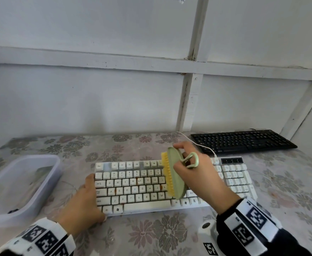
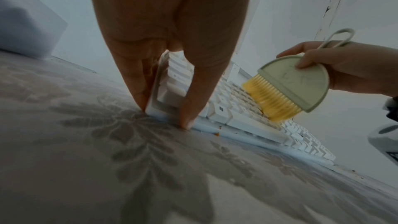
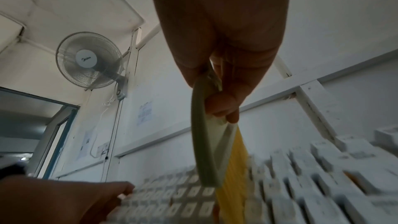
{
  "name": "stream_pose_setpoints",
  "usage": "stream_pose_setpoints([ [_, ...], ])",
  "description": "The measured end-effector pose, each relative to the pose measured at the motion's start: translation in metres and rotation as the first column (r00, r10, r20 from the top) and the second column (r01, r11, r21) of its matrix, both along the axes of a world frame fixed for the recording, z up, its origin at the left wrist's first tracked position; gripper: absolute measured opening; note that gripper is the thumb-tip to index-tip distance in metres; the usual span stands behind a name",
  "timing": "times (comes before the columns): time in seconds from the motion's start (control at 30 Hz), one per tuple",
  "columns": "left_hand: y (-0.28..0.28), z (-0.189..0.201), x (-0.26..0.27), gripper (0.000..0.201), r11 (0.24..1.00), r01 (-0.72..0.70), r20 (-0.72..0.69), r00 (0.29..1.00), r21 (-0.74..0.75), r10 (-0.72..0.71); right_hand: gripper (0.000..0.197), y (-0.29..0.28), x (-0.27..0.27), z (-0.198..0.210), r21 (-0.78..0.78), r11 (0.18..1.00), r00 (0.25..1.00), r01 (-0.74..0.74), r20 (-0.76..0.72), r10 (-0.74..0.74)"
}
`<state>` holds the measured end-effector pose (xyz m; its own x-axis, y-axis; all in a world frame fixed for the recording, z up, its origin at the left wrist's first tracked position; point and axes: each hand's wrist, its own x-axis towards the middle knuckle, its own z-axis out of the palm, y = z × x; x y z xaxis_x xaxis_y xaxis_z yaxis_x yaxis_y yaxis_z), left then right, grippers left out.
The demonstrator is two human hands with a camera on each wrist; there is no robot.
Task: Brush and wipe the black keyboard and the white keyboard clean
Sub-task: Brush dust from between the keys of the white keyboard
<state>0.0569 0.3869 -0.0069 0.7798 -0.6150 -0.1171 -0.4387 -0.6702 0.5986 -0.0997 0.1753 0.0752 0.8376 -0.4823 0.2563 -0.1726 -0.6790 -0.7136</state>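
Right hand (image 1: pixel 201 174) clamped on brush (image 1: pixel 175 174) over white keyboard (image 1: pixel 142 189); left hand (image 1: pixel 85 200) pressing its front left corner, fingers straight. Could flick orange crumbs (image 1: pixel 164 186) onto surface (image 1: pixel 170 233), or pop keys.

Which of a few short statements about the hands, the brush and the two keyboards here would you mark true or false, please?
1. The right hand grips the green brush. True.
2. The brush is over the black keyboard. False: it is over the white keyboard.
3. The left hand steadies the white keyboard's left end. True.
4. The plastic tub stands right of the keyboards. False: left.
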Motion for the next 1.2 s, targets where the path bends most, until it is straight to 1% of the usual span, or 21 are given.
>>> stream_pose_setpoints([
  [0.2, -0.001, -0.002, 0.002, 0.097, 0.999, -0.014, -0.01, 1.0, 0.032, 0.014, 0.027, 0.011, -0.025, -0.026, 0.087, 0.995, 0.996, -0.04, -0.079, 0.047],
  [0.3, -0.001, -0.002, 0.003, 0.096, 0.999, -0.013, -0.007, 1.0, 0.031, 0.013, 0.024, 0.012, -0.031, -0.02, 0.108, 0.994, 0.99, -0.022, -0.133, 0.037],
  [0.33, -0.001, -0.002, 0.003, 0.096, 0.999, -0.011, -0.004, 1.0, 0.034, 0.012, 0.024, 0.012, -0.03, -0.013, 0.113, 0.994, 0.992, -0.008, -0.122, 0.022],
  [0.4, -0.002, -0.003, 0.002, 0.096, 0.999, -0.01, -0.002, 1.0, 0.034, 0.01, 0.024, 0.009, -0.023, 0.0, 0.118, 0.993, 0.999, 0.015, -0.051, -0.009],
  [0.47, -0.002, -0.004, 0.001, 0.095, 1.0, -0.005, 0.0, 1.0, 0.019, 0.005, 0.026, 0.007, -0.011, 0.008, 0.085, 0.996, 0.999, 0.035, 0.007, -0.036],
  [0.6, -0.001, -0.006, 0.003, 0.093, 1.0, -0.002, 0.0, 1.0, 0.004, 0.002, 0.028, 0.007, 0.001, -0.001, 0.034, 0.998, 0.998, 0.049, 0.029, -0.05],
  [0.77, 0.0, -0.009, 0.007, 0.1, 1.0, -0.012, -0.007, 1.0, 0.008, 0.012, 0.026, 0.012, -0.018, -0.02, 0.065, 0.998, 0.999, -0.004, -0.05, 0.007],
  [0.87, 0.0, -0.01, 0.008, 0.1, 1.0, -0.006, -0.006, 1.0, 0.008, 0.006, 0.023, 0.011, -0.025, -0.017, 0.085, 0.996, 0.99, -0.018, -0.141, 0.03],
  [0.9, 0.0, -0.01, 0.007, 0.099, 1.0, -0.003, -0.003, 1.0, 0.012, 0.003, 0.022, 0.01, -0.026, -0.013, 0.093, 0.996, 0.988, -0.009, -0.151, 0.024],
  [0.93, 0.0, -0.01, 0.007, 0.099, 1.0, -0.001, -0.002, 1.0, 0.016, 0.001, 0.022, 0.008, -0.024, -0.007, 0.103, 0.995, 0.99, 0.004, -0.141, 0.011],
  [1.0, 0.0, -0.011, 0.007, 0.098, 1.0, 0.003, -0.006, 1.0, 0.02, -0.003, 0.023, 0.005, -0.017, 0.003, 0.103, 0.994, 0.997, 0.044, -0.067, -0.037],
  [1.1, 0.001, -0.01, 0.008, 0.097, 1.0, 0.006, 0.003, 1.0, 0.023, -0.007, 0.028, 0.003, -0.004, 0.007, 0.049, 0.996, 0.996, 0.073, 0.04, -0.075],
  [1.13, 0.001, -0.01, 0.008, 0.097, 1.0, 0.008, 0.004, 1.0, 0.022, -0.008, 0.028, 0.004, -0.002, 0.004, 0.036, 0.997, 0.997, 0.066, 0.045, -0.068],
  [1.2, 0.001, -0.011, 0.009, 0.097, 1.0, 0.011, 0.0, 1.0, 0.012, -0.011, 0.027, 0.007, -0.004, -0.006, 0.029, 0.999, 0.999, 0.041, 0.006, -0.041],
])
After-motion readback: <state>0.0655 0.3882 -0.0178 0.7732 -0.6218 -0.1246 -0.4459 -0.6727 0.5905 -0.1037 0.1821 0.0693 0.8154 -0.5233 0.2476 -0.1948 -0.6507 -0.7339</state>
